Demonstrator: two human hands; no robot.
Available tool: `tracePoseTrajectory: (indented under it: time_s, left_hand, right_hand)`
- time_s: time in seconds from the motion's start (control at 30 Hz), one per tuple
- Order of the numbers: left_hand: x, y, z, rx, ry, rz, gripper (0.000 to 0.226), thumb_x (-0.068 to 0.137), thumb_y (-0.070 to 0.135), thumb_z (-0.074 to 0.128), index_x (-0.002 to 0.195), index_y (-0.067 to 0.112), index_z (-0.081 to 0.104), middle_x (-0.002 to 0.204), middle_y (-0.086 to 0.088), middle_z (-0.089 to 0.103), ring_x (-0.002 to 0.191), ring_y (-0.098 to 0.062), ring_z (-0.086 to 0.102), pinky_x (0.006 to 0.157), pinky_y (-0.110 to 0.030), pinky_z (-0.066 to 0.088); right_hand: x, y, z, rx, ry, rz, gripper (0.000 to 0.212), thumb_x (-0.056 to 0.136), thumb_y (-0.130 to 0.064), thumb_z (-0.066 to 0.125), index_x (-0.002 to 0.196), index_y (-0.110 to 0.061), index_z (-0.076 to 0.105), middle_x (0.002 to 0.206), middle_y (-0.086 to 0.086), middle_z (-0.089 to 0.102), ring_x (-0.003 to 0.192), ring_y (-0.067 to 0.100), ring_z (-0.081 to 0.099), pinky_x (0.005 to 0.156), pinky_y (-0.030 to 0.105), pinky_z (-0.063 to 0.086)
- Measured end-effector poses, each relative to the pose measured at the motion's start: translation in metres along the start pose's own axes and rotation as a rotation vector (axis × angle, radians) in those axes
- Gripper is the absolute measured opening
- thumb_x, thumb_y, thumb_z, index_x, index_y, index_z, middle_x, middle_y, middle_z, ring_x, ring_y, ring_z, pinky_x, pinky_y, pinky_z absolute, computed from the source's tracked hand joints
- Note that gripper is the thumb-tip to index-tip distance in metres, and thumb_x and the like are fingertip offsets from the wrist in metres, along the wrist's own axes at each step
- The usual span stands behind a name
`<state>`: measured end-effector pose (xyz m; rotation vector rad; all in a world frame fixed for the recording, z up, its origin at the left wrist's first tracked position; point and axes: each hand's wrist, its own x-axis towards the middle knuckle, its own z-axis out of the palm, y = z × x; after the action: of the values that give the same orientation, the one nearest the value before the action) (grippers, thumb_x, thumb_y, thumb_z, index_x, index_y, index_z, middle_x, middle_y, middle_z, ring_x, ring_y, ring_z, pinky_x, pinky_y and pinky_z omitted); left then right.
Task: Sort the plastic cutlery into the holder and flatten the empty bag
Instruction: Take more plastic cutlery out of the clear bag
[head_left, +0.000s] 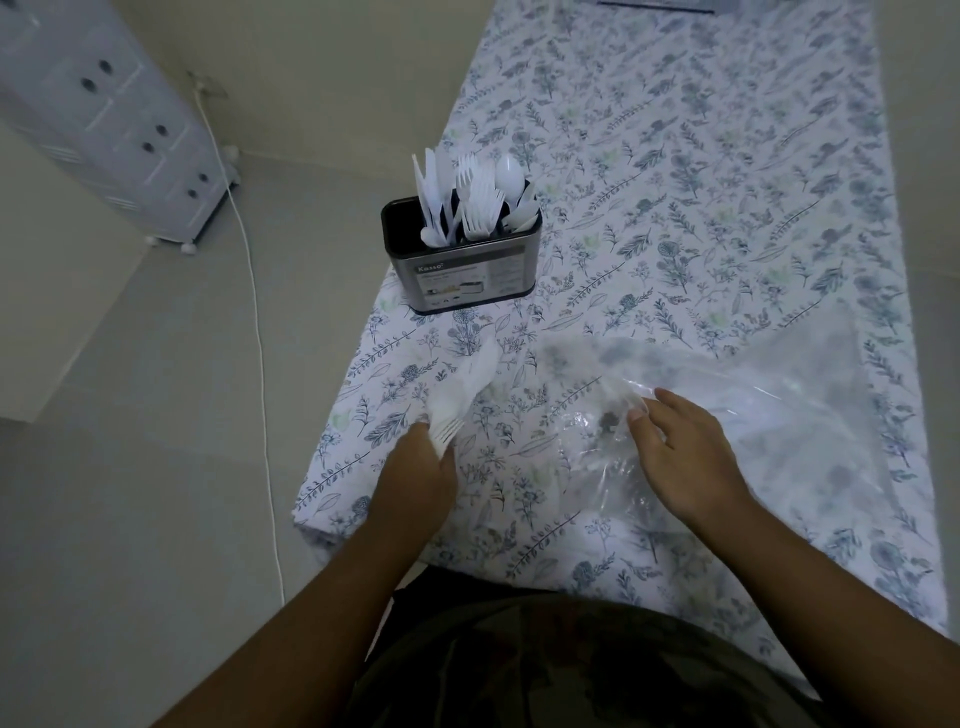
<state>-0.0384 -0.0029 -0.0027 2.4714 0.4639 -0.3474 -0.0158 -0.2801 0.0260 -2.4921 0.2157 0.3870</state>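
While a blurred bunch of white plastic forks (460, 400) is grasped in the left hand (415, 467) near the tabletop's (701, 208) left edge, the mouth of the clear bag (753, 415) is pinched by the right hand (685, 457) closer to the near edge. Knives, forks and spoons are stood upright in the metal holder (462, 260) at the left edge, farther back.

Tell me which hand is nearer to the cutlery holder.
Left. The left hand, gripping a bunch of white cutlery, sits just in front of the cutlery holder. The right hand is farther off to the right, pinching the clear plastic bag.
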Motion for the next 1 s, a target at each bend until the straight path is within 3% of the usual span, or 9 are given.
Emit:
tracePoseTrajectory:
  time_s: [0.13, 0.23, 0.4, 0.5, 0.57, 0.7, 0.8, 0.93, 1.0]
  left_hand:
    - [0.006, 0.028, 0.002, -0.003, -0.046, -0.027, 0.051, 0.102, 0.038, 0.046, 0.135, 0.0, 0.047, 0.12, -0.014, 0.062, 0.114, -0.03, 0.061, 0.084, -0.027, 0.042]
    - [0.016, 0.05, 0.006, -0.059, -0.039, -0.057, 0.066, 0.095, 0.051, 0.053, 0.139, 0.003, 0.042, 0.126, -0.015, 0.06, 0.11, -0.028, 0.06, 0.085, -0.034, 0.05]
    - [0.017, 0.065, 0.006, 0.023, -0.022, -0.001, 0.092, 0.087, 0.057, 0.06, 0.154, 0.01, 0.017, 0.149, -0.017, 0.038, 0.137, -0.034, 0.038, 0.11, -0.051, 0.038]
    - [0.009, 0.067, 0.003, 0.14, 0.066, 0.077, 0.074, 0.092, 0.053, 0.055, 0.15, 0.012, 0.03, 0.144, -0.012, 0.042, 0.133, -0.03, 0.041, 0.107, -0.048, 0.036]
    - [0.002, 0.071, 0.002, -0.019, 0.068, 0.148, 0.051, 0.096, 0.052, 0.05, 0.13, 0.015, 0.051, 0.121, -0.006, 0.057, 0.114, -0.023, 0.055, 0.095, -0.041, 0.048]
    - [-0.022, 0.107, 0.004, -0.546, -0.448, 0.0, 0.05, 0.098, 0.06, 0.042, 0.105, 0.015, 0.064, 0.095, -0.004, 0.07, 0.088, -0.02, 0.068, 0.08, -0.037, 0.056]
    - [-0.028, 0.123, 0.014, -0.713, -0.493, -0.107, 0.029, 0.097, 0.042, 0.058, 0.104, 0.015, 0.067, 0.096, -0.003, 0.075, 0.089, -0.016, 0.072, 0.082, -0.04, 0.059]
    - [-0.024, 0.118, 0.016, -0.798, -0.471, -0.223, 0.017, 0.101, 0.02, 0.052, 0.105, 0.013, 0.067, 0.098, -0.005, 0.076, 0.093, -0.023, 0.072, 0.077, -0.035, 0.06]
    - [-0.021, 0.113, 0.011, -0.842, -0.49, -0.248, 0.02, 0.102, 0.019, 0.05, 0.103, 0.009, 0.067, 0.099, -0.007, 0.076, 0.093, -0.024, 0.071, 0.075, -0.036, 0.058]
  right_hand:
    - [-0.005, 0.0, -0.009, 0.115, 0.012, -0.045, 0.036, 0.106, -0.037, 0.047, 0.128, -0.023, 0.071, 0.151, -0.002, 0.053, 0.144, 0.019, 0.038, 0.121, 0.046, 0.027]
    - [-0.011, 0.002, -0.015, 0.118, 0.078, -0.086, 0.03, 0.104, -0.033, 0.051, 0.121, -0.026, 0.075, 0.144, -0.01, 0.058, 0.137, 0.011, 0.04, 0.117, 0.038, 0.03]
    - [-0.019, 0.001, -0.015, 0.129, 0.1, -0.104, 0.031, 0.102, -0.033, 0.052, 0.121, -0.027, 0.075, 0.141, -0.012, 0.06, 0.133, 0.005, 0.04, 0.112, 0.032, 0.03]
    - [-0.023, 0.002, -0.012, 0.139, 0.088, -0.097, 0.032, 0.102, -0.037, 0.051, 0.122, -0.029, 0.074, 0.142, -0.013, 0.059, 0.136, 0.009, 0.04, 0.114, 0.037, 0.033]
    - [-0.025, 0.001, -0.01, 0.164, 0.069, -0.076, 0.035, 0.102, -0.041, 0.049, 0.123, -0.029, 0.073, 0.143, -0.013, 0.056, 0.138, 0.01, 0.039, 0.115, 0.044, 0.036]
    - [-0.033, -0.006, -0.004, 0.179, 0.009, -0.136, 0.047, 0.1, -0.054, 0.042, 0.125, -0.029, 0.072, 0.131, -0.007, 0.059, 0.127, 0.014, 0.049, 0.104, 0.044, 0.047]
    - [-0.037, -0.011, -0.004, 0.096, -0.043, -0.22, 0.051, 0.097, -0.06, 0.041, 0.131, -0.033, 0.067, 0.122, -0.009, 0.059, 0.117, 0.011, 0.053, 0.091, 0.038, 0.051]
    - [-0.026, 0.005, -0.02, -0.108, 0.233, -0.204, 0.047, 0.092, -0.037, 0.049, 0.134, -0.026, 0.066, 0.139, 0.006, 0.058, 0.135, 0.027, 0.045, 0.107, 0.047, 0.036]
    - [-0.017, 0.022, -0.027, -0.183, 0.225, -0.134, 0.058, 0.088, -0.023, 0.057, 0.146, -0.025, 0.054, 0.154, 0.011, 0.045, 0.146, 0.031, 0.032, 0.116, 0.051, 0.025]
